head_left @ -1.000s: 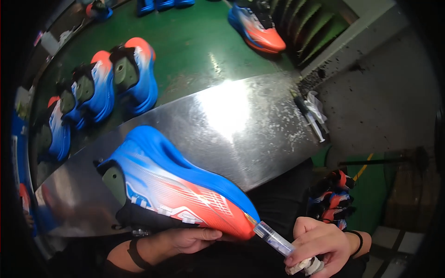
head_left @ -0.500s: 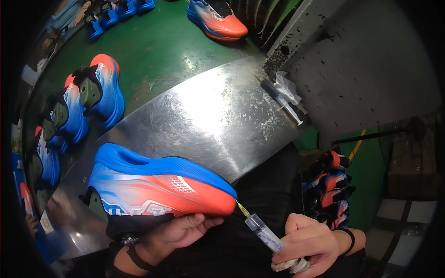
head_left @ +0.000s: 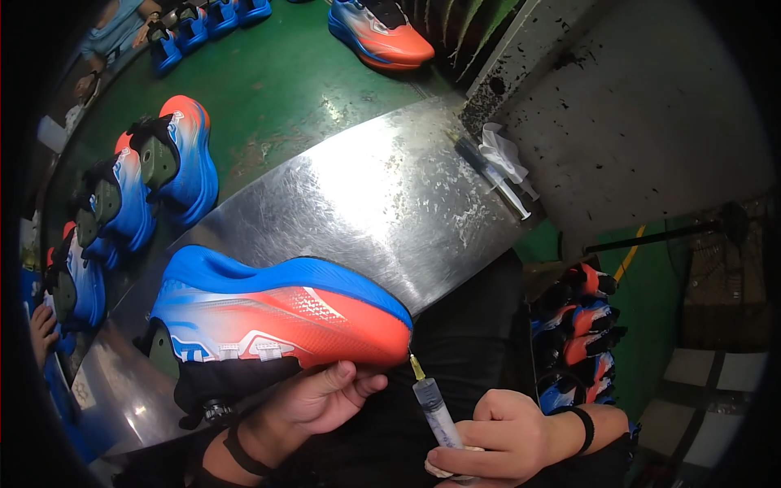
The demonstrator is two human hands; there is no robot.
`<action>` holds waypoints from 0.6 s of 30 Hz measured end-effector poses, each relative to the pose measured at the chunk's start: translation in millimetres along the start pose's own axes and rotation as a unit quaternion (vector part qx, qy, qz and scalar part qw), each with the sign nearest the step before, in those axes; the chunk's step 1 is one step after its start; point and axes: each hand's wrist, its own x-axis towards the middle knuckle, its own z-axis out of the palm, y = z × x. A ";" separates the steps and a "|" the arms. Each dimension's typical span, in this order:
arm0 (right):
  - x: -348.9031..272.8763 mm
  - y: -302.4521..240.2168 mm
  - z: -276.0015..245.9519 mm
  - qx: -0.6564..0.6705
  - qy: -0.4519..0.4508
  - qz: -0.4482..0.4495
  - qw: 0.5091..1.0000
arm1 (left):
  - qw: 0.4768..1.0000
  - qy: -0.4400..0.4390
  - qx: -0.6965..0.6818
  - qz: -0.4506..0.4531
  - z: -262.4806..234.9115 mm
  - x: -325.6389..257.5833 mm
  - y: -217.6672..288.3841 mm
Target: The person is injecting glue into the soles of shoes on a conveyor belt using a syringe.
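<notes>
A running shoe [head_left: 268,313], orange-red fading to white and blue with a thick blue sole, lies on its side, sole turned upward and toe to the right. My left hand [head_left: 325,398] supports it from below near the forefoot, fingers curled against the upper. A dark green form fills the shoe's opening. My right hand [head_left: 508,439] grips a clear syringe [head_left: 435,411] with a yellow-based needle. The needle tip is at the toe, by the edge between sole and upper; exact contact is too small to tell.
A metal sheet [head_left: 350,211] lies beyond the shoe, with another syringe [head_left: 492,179] and a crumpled white wrapper [head_left: 503,153]. Similar shoes [head_left: 187,163] line the green table [head_left: 268,106]; more are stacked [head_left: 582,325] at right. Another person's hand [head_left: 42,332] reaches in at far left.
My right hand and the syringe have shifted left, and the syringe stands steeper, its needle lower around the toe. The shoe has tilted slightly. The other person's hand at far left has moved up.
</notes>
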 end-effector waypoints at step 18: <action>-8.3 26.3 39.6 -0.233 0.060 -0.066 0.968 | 1.000 -0.012 -0.018 0.000 15.5 0.6 1.2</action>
